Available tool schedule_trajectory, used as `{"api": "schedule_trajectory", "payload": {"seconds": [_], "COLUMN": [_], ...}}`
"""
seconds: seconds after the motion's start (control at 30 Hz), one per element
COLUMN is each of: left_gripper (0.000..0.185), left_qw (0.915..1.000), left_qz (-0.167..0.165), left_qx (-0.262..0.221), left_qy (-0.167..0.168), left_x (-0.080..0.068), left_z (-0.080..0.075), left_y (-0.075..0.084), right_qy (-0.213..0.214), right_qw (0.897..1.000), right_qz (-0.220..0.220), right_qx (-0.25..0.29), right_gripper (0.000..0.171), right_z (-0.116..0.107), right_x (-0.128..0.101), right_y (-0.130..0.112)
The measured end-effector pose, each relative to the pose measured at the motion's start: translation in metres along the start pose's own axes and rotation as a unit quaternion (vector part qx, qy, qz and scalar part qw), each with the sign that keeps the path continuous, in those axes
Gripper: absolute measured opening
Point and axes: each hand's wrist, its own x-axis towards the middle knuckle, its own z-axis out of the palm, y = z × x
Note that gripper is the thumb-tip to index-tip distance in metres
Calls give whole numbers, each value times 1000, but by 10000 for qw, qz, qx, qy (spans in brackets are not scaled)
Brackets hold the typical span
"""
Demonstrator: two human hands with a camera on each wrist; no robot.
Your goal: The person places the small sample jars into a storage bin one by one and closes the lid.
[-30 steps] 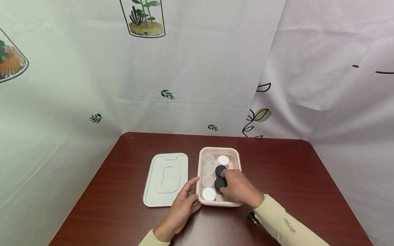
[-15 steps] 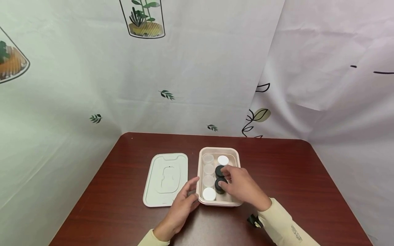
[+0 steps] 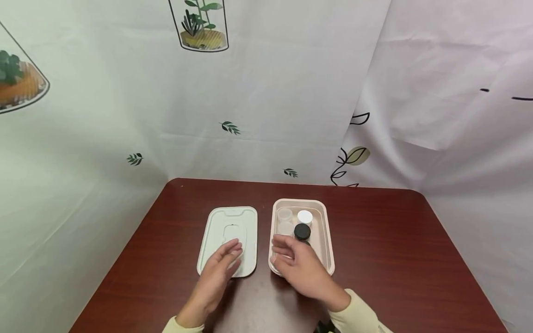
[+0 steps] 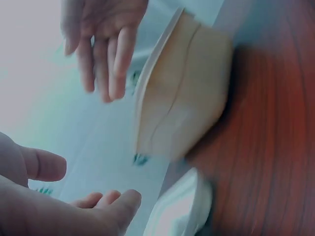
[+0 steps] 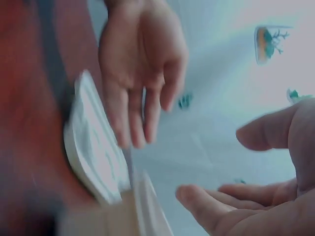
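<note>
My left hand [image 3: 214,277] hovers over the near part of a pale flat lid [image 3: 218,226], fingers extended and nothing held. To its right, my right hand [image 3: 306,270] is raised over the front left of a beige box [image 3: 327,240], also holding nothing. Inside the box, a black-capped jar [image 3: 302,231] and a white-capped jar [image 3: 305,217] stand beside translucent jars [image 3: 285,214]. The right hand hides the front jars, apart from a bit of a second black cap. Both wrist views show the palms facing each other, with a gap between the hands.
The box and lid lie side by side on a reddish-brown table [image 3: 374,240], a narrow strip apart. A pale printed cloth [image 3: 270,92] hangs behind the table and along its sides.
My left hand has let go of the box's left wall and moved left over the lid. The right hand has left the black-capped jars and shifted left. The box now sits slightly turned.
</note>
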Motion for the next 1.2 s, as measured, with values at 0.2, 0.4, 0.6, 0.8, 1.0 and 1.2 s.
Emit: {"api": "schedule_trajectory", "payload": {"seconds": [0.2,0.4,0.6,0.8,1.0,1.2], "left_gripper": [53,55,57,56,57,59], "left_qw": [9978,9954,9927,9901,9882,9861], "left_qz": [-46,-160,-142,-267,-299,-395], "left_qx": [247,413,655,861,927,1063], "left_qy": [616,855,1007,1077,1180,1212], "left_x": [-5,-6,-6,-1,4,7], "left_z": [-47,-82,-97,-97,-95,-96], "left_y": [9,10,2,-13,-18,-19], "right_qy": [-315,-305,173,594,797,926], "right_qw": [9973,9954,9995,9961,9958,9955], "right_qz": [117,319,48,168,192,176], "right_qx": [659,854,-253,-636,-406,-6], "right_gripper": [58,62,60,59,61,65], "right_z": [35,65,90,106,113,117], "right_x": [1,3,4,6,10,14], "right_y": [1,10,25,39,53,64]}}
